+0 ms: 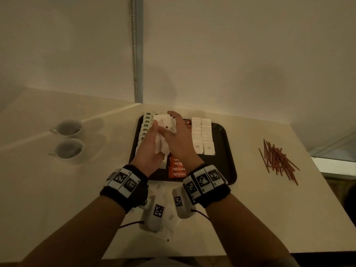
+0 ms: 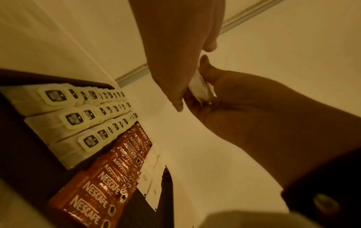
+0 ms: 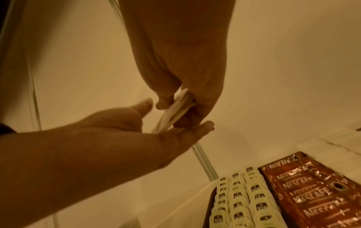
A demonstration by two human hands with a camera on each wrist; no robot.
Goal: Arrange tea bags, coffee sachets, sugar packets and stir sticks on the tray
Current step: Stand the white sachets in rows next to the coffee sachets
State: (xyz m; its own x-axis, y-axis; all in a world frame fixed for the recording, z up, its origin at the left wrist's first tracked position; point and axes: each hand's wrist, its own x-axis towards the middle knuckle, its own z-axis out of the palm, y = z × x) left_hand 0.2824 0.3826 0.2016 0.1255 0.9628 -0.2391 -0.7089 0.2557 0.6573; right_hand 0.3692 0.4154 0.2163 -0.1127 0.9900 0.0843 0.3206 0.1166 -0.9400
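Note:
Both hands hover over the black tray (image 1: 225,151) and share a stack of white sugar packets (image 1: 165,125). My left hand (image 1: 159,135) cups the stack from below, thumb up. From above, my right hand (image 1: 173,122) pinches the upper packets. In the right wrist view, thumb and fingers of the right hand (image 3: 175,111) clamp the sugar packets (image 3: 175,111) against the left palm (image 3: 126,131). On the tray lie rows of tea bags (image 1: 145,126), Nescafe sachets (image 1: 177,169) and two rows of sugar packets (image 1: 202,135). Brown stir sticks (image 1: 277,160) lie heaped on the table at right.
Loose sugar packets (image 1: 171,216) lie on the table in front of the tray, under my wrists. Two white cups (image 1: 68,128) (image 1: 68,149) stand at the left. The table meets a wall behind the tray, and its right edge runs past the sticks.

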